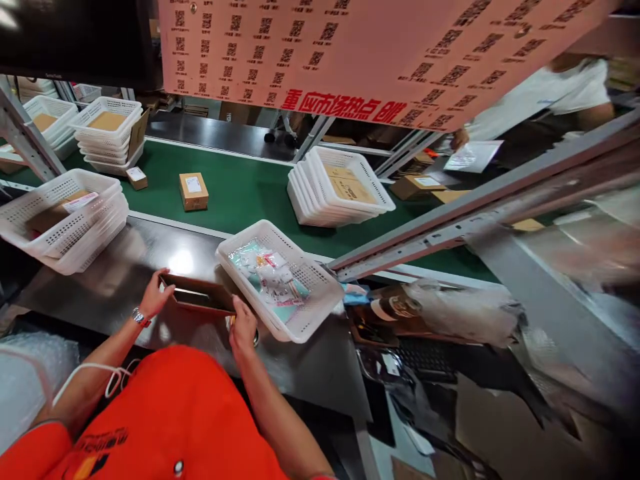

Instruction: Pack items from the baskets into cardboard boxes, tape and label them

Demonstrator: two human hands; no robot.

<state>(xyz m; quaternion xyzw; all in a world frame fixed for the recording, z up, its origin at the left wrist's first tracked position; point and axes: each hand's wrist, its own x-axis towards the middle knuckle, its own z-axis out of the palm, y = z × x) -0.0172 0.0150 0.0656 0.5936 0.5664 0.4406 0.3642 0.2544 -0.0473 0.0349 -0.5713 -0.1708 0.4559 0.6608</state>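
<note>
Between my hands, over the dark metal table (310, 367), is a brown cardboard box (205, 288) with a dark opening facing me. My left hand (156, 295) grips its left end, the thumb at the near edge. At the right end, my right hand (243, 325) has its fingers closed on the cardboard. A small round item, mostly hidden, shows beside my right hand. Just right of the box, a white perforated basket (320, 313) stands tilted in view, with clear plastic packets (273, 273) inside it.
Behind the table runs a green conveyor belt (240, 193) carrying a small labelled carton (193, 191) and stacked white baskets (313, 193). More baskets (65, 247) stand at left. A metal post (400, 240) slants across the right, near a keyboard (425, 360). Beyond, a person (540, 100) holds paper.
</note>
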